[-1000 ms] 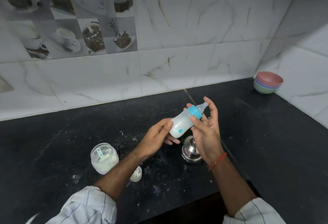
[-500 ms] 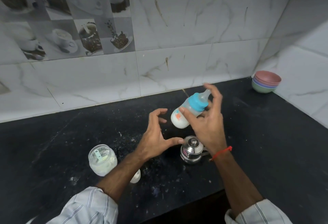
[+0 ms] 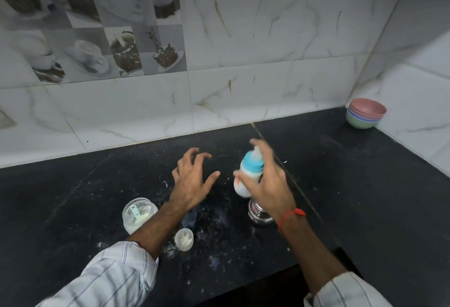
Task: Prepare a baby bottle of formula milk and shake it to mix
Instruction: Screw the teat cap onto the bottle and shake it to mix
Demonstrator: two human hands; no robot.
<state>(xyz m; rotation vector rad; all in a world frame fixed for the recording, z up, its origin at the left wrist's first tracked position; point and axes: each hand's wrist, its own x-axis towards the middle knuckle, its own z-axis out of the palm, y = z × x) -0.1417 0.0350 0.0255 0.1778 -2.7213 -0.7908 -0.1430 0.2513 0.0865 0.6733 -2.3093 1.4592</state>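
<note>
- Baby bottle (image 3: 246, 180) with milky liquid, held upright in your right hand (image 3: 270, 185).
- Your left hand (image 3: 192, 180) hovers beside it, fingers spread, holding nothing.

Right hand (image 3: 266, 185) is wrapped around the baby bottle (image 3: 248, 172), index finger up along the teat, red thread on the wrist. Left hand (image 3: 192, 180) floats beside it holding nothing, fingers spread and curled, thumb out. Striped sleeves on both forearms

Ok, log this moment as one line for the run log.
step: shaking | right hand: grips bottle, teat up | left hand: free, fingers spread | jar: open, on counter
</note>
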